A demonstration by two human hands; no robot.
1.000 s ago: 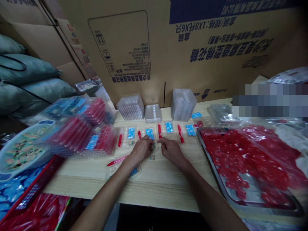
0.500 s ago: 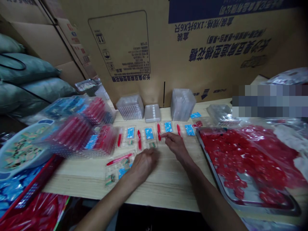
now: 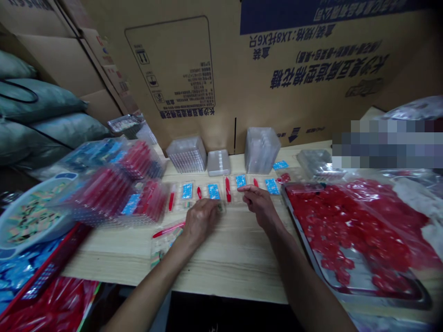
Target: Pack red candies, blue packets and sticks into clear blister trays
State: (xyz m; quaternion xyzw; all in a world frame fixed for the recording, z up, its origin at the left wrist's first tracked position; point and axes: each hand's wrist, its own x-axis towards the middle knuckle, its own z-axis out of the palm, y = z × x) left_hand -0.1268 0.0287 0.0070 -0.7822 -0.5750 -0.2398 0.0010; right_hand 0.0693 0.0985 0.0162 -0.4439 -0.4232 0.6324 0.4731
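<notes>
My left hand (image 3: 202, 217) is closed with fingertips bent down at the near edge of a clear plastic tray (image 3: 205, 190) holding a blue printed packet (image 3: 213, 192). Whatever its fingers hold is hidden. To the right, my right hand (image 3: 260, 201) hovers over the row of trays, index finger stretched leftward and the other fingers curled in; their contents cannot be seen. Red plastic knives (image 3: 228, 189) lie in the trays. A separate tray (image 3: 156, 248), with a red knife (image 3: 169, 229) and a striped green-and-pink piece, lies partly behind my left forearm.
Stacked filled trays (image 3: 104, 193) and a basin (image 3: 67, 177) of striped pieces stand left. A metal tray (image 3: 313, 258) of red wrapped pieces lies right. Clear tray stacks (image 3: 262, 150) stand before a large cardboard box (image 3: 235, 74). A red basket (image 3: 44, 272) sits lower left.
My left hand has moved slightly left and up to the second tray, over its red knife. My right hand has shifted a little right, away from the third tray's knife.
</notes>
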